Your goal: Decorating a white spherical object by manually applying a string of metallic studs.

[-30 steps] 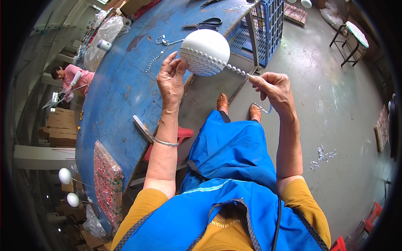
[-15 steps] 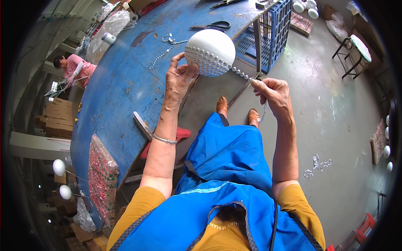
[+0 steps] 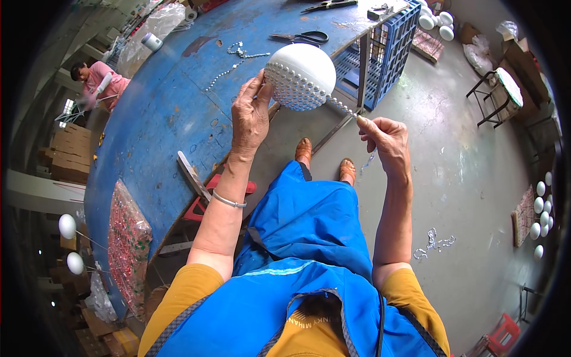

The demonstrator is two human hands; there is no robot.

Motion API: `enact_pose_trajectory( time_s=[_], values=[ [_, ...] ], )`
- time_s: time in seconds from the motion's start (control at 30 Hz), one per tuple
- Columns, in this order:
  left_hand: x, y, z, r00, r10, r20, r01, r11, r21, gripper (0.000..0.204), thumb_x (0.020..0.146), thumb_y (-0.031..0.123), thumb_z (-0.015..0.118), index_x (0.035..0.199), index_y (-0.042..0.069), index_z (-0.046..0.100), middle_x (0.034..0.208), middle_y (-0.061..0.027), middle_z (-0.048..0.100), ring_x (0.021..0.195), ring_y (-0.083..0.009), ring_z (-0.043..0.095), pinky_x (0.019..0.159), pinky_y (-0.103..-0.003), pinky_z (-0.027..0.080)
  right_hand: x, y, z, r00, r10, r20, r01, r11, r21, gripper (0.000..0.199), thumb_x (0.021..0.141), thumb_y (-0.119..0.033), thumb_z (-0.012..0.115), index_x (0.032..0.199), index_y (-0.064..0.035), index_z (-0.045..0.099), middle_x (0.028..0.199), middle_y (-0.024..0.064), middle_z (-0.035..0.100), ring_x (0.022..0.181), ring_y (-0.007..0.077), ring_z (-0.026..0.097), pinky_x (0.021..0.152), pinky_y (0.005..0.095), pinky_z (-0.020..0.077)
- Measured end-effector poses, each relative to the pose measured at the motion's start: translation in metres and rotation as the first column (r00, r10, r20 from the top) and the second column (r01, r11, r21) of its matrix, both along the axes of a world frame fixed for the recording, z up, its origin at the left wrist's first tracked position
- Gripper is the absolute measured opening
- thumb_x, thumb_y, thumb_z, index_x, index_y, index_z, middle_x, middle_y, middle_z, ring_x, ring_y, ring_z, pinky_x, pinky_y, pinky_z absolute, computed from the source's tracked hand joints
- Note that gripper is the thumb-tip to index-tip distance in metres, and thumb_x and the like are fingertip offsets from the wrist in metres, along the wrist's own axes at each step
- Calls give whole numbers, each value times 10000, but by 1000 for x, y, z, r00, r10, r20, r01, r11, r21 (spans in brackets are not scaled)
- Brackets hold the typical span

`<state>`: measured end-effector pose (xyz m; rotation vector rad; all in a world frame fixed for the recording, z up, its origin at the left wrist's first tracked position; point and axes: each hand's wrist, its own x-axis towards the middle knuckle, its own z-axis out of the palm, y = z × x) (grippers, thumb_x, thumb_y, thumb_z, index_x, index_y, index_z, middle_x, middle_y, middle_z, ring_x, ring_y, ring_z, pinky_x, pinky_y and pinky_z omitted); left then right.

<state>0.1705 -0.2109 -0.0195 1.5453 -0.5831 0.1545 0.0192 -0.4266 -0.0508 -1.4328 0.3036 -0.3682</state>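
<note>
two things are held: the left hand (image 3: 250, 122) grasps the ball (image 3: 309, 66), the right hand (image 3: 389, 141) pinches the bead string (image 3: 341, 106) stretched from this ball.

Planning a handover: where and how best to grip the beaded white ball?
Probably the bare upper part of the white ball, from the far side, with a wide, curved grip: that surface looks smooth and round. Bead rows cover the lower part, the left hand holds its left side, and a bead strand runs from its right to the right hand.
</note>
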Motion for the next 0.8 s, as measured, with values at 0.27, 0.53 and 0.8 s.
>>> enact_pose_trajectory(
  time_s=[0.27, 0.53, 0.8],
  values=[
    [8, 0, 10, 1000, -4, 20, 0, 975, 221, 744, 710, 512, 770, 1177, -34, 575, 1020, -138, 610, 903, -168, 618, 797, -301, 508, 4, -9, 9, 1000, 4, 30, -3, 1000, -25, 330, 790, -307, 765, 706, 0, 677, 574, 30, 596, 458, 61, 525, 424, 191, 393],
    [22, -1, -1, 997, -33, -63, 36, 998, 55, 617, 757, 470, 747, 1096, -30, 621, 943, -98, 639, 871, -127, 609, 762, -277, 510, 11, -15, 8, 999, 37, 38, -36, 999, -18, 326, 789, -314, 763, 701, -13, 675, 573, 26, 596, 461, 55, 517, 420, 184, 379],
    [23, -2, -6, 1000, 12, -15, -12, 1000, -6, 540, 849, 425, 667, 1124, -38, 616, 999, -79, 666, 894, -116, 612, 810, -297, 509, 20, -14, 4, 999, 45, 5, -45, 999, 5, 318, 797, -309, 756, 695, -19, 671, 563, 20, 585, 444, 46, 490, 410, 176, 357]
  ],
)
